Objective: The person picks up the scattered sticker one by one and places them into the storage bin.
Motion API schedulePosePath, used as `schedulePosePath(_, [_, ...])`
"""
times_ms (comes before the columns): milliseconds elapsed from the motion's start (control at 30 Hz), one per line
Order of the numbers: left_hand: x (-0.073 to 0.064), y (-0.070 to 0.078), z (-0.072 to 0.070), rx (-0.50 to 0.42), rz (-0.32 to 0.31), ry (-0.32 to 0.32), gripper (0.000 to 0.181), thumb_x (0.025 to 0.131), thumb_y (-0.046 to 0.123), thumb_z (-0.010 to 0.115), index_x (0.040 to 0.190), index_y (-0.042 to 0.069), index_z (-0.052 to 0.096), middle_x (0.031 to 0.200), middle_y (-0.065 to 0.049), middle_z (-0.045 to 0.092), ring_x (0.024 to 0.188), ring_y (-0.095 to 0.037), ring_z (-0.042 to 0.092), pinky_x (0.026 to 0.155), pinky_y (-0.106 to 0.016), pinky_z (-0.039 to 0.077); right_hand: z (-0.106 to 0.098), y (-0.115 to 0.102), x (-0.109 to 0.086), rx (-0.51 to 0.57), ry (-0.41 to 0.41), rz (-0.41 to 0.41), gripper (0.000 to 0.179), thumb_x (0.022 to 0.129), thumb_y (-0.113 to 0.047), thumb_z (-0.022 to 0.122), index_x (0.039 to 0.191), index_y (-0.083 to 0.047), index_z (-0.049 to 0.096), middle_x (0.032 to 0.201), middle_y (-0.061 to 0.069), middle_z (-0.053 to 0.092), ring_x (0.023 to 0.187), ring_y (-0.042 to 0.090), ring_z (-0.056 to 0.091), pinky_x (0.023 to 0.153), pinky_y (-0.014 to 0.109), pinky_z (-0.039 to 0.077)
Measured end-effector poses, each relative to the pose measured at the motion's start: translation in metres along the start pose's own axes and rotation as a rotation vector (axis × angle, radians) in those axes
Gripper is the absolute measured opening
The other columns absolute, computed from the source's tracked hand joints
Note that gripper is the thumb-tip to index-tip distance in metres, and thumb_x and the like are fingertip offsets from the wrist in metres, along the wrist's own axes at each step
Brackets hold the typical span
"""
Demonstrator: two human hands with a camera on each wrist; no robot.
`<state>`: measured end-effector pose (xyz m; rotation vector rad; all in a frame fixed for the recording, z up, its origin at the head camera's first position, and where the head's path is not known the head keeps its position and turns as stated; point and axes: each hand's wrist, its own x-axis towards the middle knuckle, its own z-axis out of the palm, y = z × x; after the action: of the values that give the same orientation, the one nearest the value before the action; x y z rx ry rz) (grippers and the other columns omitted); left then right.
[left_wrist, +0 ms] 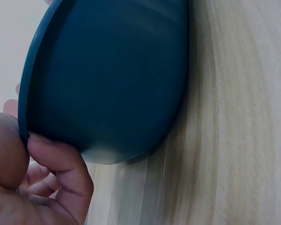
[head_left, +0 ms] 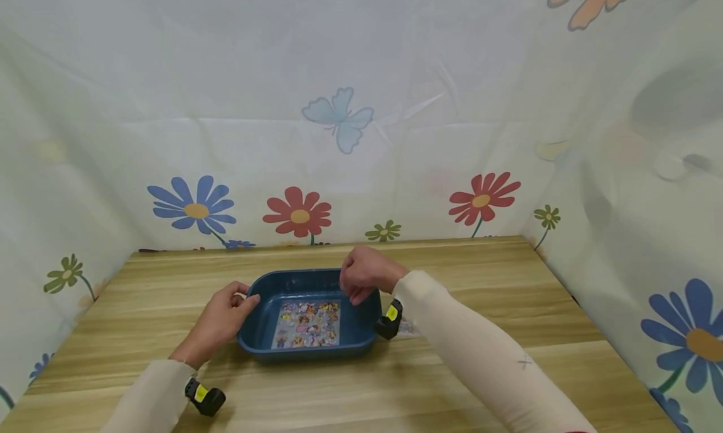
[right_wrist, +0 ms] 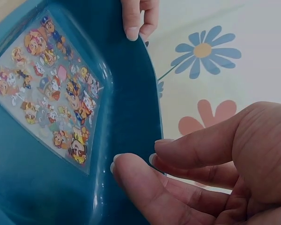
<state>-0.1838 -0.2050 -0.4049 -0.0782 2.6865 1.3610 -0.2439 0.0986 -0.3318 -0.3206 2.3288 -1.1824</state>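
Observation:
A dark blue plastic basin (head_left: 310, 352) sits on the table. Flat on its floor lies a clear sheet of cartoon puppy stickers (head_left: 307, 325), which also shows well in the right wrist view (right_wrist: 51, 89). My left hand (head_left: 223, 314) grips the basin's left rim, with the thumb over the edge and fingers (left_wrist: 61, 164) against the outside wall. Over the basin's back right corner hangs my right hand (head_left: 364, 275), its fingers loosely bent and pointing down. Nothing shows between the right thumb and fingertips (right_wrist: 131, 168), which overlap the rim in the right wrist view.
Beside the basin's right end, partly hidden under the right forearm, a clear printed piece (head_left: 408, 330) lies on the wooden table (head_left: 316, 395). A white curtain with flowers and a butterfly (head_left: 339, 119) hangs behind the table and along both sides.

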Motion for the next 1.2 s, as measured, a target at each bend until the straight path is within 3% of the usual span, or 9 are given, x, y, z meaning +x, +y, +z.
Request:
schedulePosePath(133, [0.000,0.001,0.001,0.000,-0.010,0.004,0.034,0.110,0.027,0.052,0.129,0.000,0.051,0.087,-0.010,0.056,0.078,-0.020,0.053,0.059,-0.029,0.046,-0.003,0.000,-0.004,0.012,-0.005,-0.002,0.011,0.093,0.000,0.065,0.086,0.000,0.075,0.083,0.020,0.075,0.059,0.020,0.070,0.065,0.041,0.064])
schedulePosePath(367, [-0.001,-0.003,0.003,-0.011,-0.027,0.018,0.032,0.110,0.026,0.053,0.129,0.000,0.052,0.090,-0.010,0.056,0.080,-0.021,0.053,0.060,-0.028,0.047,-0.005,0.002,-0.006,0.037,-0.015,-0.004,0.011,0.096,-0.003,0.066,0.091,0.002,0.074,0.087,0.024,0.075,0.058,0.019,0.069,0.062,0.037,0.063])
schedulePosePath(733, [0.000,-0.002,0.002,-0.007,-0.007,0.029,0.035,0.110,0.027,0.053,0.129,-0.001,0.051,0.088,-0.010,0.055,0.079,-0.020,0.052,0.058,-0.028,0.045,-0.016,0.005,-0.014,0.055,-0.006,-0.006,0.008,0.094,-0.002,0.068,0.088,-0.001,0.074,0.081,0.018,0.074,0.058,0.019,0.068,0.061,0.036,0.063])
schedulePosePath(1200, [-0.001,-0.003,0.002,-0.019,0.003,0.021,0.036,0.110,0.027,0.053,0.130,-0.002,0.051,0.090,-0.011,0.056,0.080,-0.020,0.052,0.059,-0.028,0.047,-0.029,0.015,-0.022,0.050,0.003,0.011,0.009,0.095,-0.002,0.068,0.095,0.005,0.073,0.075,0.014,0.070,0.056,0.017,0.066,0.058,0.032,0.062])
